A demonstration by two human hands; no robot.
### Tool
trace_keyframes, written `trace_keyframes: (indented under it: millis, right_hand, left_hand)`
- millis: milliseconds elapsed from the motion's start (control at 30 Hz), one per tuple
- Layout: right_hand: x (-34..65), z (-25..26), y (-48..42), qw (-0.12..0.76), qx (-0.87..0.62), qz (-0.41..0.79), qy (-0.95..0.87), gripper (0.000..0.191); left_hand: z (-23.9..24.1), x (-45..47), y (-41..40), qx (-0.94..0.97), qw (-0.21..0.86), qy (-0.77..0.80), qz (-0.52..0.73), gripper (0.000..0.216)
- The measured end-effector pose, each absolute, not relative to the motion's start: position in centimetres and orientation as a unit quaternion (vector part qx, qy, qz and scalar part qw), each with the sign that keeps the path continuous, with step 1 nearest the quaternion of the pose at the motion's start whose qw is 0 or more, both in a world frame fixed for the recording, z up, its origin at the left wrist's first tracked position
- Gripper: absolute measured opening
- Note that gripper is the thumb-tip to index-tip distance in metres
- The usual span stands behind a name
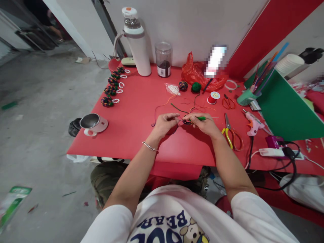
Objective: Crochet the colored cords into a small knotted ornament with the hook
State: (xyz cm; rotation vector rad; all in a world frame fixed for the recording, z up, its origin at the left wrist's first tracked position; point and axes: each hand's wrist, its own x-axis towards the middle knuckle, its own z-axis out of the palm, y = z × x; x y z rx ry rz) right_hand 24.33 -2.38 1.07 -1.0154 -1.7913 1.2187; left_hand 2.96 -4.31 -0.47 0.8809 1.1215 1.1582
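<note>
Over the front middle of the red table, my right hand (204, 125) is closed around a crochet hook with a green handle (201, 118). A small dark piece of yarn work (186, 122) sits at the hook, between my two hands. My left hand (165, 124) pinches yarn near the hook's tip, its thumb and forefinger together. Loose strands of orange and dark green yarn (179, 108) trail over the table just beyond my hands. Farther back lie a green yarn ball (196, 87), a dark multicoloured yarn ball (183, 86) and a bag of white beads (173, 89).
Left: a pink mug (100, 125) and several yarn pieces with bead loops (107, 101). Back: a white bottle (139, 50), a jar (163, 59), a red plastic bag (192, 72). Right: red thread spool (213, 98), scissors (228, 102), pliers (229, 135), glue gun (254, 123), power strip (272, 152).
</note>
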Motion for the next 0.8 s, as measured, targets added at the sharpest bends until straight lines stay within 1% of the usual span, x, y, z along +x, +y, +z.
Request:
trace_keyframes:
  millis: [200, 400, 500, 567, 667, 800]
  right_hand:
    - [24.0, 0.9, -2.5, 0.375, -0.393, 0.472, -0.694, 0.039]
    - [23.7, 0.7, -2.6, 0.378, -0.384, 0.46, -0.706, 0.038]
    - [23.5, 0.3, -2.6, 0.408, -0.359, 0.406, -0.735, 0.032]
    - [23.2, -0.1, -2.6, 0.423, -0.327, 0.358, -0.766, 0.026]
    - [22.7, -0.8, -2.9, 0.412, -0.309, 0.286, -0.808, 0.022]
    - [22.0, -1.0, -3.5, 0.396, -0.349, 0.233, -0.817, 0.018]
  left_hand:
    - [-0.5, 3.0, -4.2, 0.38, 0.598, 0.478, 0.52, 0.021]
    - [-0.1, 3.1, -4.3, 0.375, 0.591, 0.48, 0.528, 0.022]
    - [-0.2, 3.0, -4.3, 0.347, 0.606, 0.477, 0.533, 0.024]
    - [-0.4, 3.0, -4.2, 0.307, 0.634, 0.466, 0.536, 0.03]
    - [-0.8, 3.1, -4.1, 0.247, 0.671, 0.434, 0.549, 0.037]
    - [-0.9, 3.5, -4.0, 0.21, 0.685, 0.402, 0.57, 0.038]
